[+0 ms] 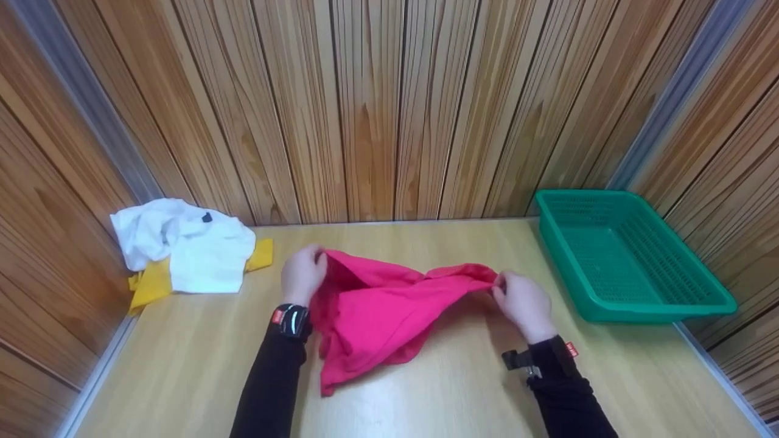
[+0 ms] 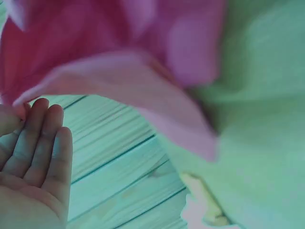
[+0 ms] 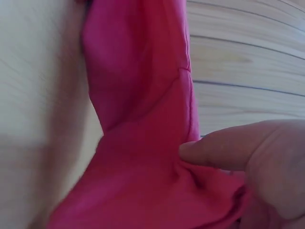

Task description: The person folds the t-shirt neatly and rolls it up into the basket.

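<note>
A bright pink garment [image 1: 383, 310] hangs in loose folds between my two hands over the table, its lower point near the tabletop. My left hand [image 1: 303, 275] pinches its upper left corner between thumb and forefinger; in the left wrist view the other fingers [image 2: 53, 148] lie straight. At the opposite corner, my right hand [image 1: 524, 304] grips the edge. Close up in the right wrist view, the thumb [image 3: 224, 148] presses on the pink fabric [image 3: 138, 157], where a stitched seam shows. The right fingers are mostly hidden beneath the fabric.
A green plastic basket [image 1: 575, 267] stands at the right, by the wood-panelled wall [image 1: 377, 109]. Over at the left, a white garment [image 1: 210, 261] lies on top of a yellow one [image 1: 152, 283]. The light wooden table [image 1: 201, 365] extends beneath everything.
</note>
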Action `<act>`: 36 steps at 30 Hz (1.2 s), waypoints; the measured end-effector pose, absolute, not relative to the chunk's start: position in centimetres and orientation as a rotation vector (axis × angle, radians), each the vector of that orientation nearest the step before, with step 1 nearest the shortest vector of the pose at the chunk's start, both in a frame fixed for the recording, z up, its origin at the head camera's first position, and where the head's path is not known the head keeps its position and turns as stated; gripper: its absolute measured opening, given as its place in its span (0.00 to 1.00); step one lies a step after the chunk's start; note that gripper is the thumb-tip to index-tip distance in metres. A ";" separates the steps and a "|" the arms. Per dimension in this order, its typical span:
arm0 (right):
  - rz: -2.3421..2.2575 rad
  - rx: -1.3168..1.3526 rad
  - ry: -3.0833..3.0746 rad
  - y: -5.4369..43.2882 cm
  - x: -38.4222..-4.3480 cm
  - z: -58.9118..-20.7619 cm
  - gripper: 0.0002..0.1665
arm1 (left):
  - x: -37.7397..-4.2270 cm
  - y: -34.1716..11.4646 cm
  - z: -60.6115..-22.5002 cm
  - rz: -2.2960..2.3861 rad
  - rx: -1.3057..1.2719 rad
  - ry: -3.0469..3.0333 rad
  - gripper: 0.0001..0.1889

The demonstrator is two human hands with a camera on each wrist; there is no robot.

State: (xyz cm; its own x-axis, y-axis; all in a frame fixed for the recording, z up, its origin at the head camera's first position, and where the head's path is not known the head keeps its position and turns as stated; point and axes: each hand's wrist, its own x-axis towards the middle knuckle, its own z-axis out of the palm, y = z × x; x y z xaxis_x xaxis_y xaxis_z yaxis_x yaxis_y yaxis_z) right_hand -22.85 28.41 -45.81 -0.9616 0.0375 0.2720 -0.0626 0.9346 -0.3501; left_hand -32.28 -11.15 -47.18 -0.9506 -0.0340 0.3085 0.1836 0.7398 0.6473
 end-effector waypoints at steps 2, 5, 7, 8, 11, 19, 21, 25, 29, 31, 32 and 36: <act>0.529 0.017 -2.793 28.9 -23.0 -45.1 0.05 | -32.3 -11.8 -46.4 -1.051 -0.080 -2.641 0.11; 0.548 0.009 -2.764 29.5 -23.1 -43.9 0.06 | -32.2 -12.9 -45.2 -1.067 -0.039 -2.635 0.11; 0.571 -0.011 -2.743 29.8 -23.2 -43.2 0.07 | -32.2 -13.6 -44.4 -1.071 -0.020 -2.624 0.11; 0.579 -0.024 -2.733 30.0 -23.2 -42.8 0.08 | -32.1 -14.0 -44.0 -1.071 -0.017 -2.617 0.11; 0.597 -0.058 -2.690 30.3 -23.4 -41.8 0.10 | -31.9 -14.9 -42.9 -1.057 -0.023 -2.579 0.11; 0.606 -0.039 -2.546 31.1 -24.1 -40.1 0.10 | -31.7 -16.2 -40.6 -1.152 0.023 -2.501 0.10; 0.611 -0.039 -2.527 31.2 -24.2 -39.7 0.11 | -31.7 -16.5 -40.3 -1.146 0.025 -2.478 0.10; 0.630 -0.070 -2.502 31.4 -24.3 -38.8 0.11 | -31.4 -16.9 -39.5 -1.137 0.018 -2.446 0.11; 0.652 -0.088 -2.483 31.7 -24.5 -37.6 0.11 | -31.1 -17.0 -38.6 -1.151 0.006 -2.406 0.12; 0.660 -0.090 -2.473 31.7 -24.7 -36.9 0.12 | -30.8 -17.0 -38.0 -1.147 -0.008 -2.368 0.11; 0.665 -0.093 -2.470 31.8 -24.7 -36.5 0.12 | -30.7 -17.0 -37.7 -1.145 -0.017 -2.348 0.11; 0.685 -0.124 -2.462 31.9 -24.8 -35.5 0.14 | -29.9 -16.8 -36.8 -1.138 -0.080 -2.273 0.11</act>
State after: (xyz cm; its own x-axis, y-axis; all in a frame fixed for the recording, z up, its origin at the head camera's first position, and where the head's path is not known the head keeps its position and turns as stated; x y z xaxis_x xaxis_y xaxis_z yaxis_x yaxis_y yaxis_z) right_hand -24.76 31.87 -35.51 -0.8307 0.2326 0.5059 -0.0620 0.8643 -0.4992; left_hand -29.89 -16.80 -36.78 -0.8243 -0.2007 0.5294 0.3035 0.6326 0.7125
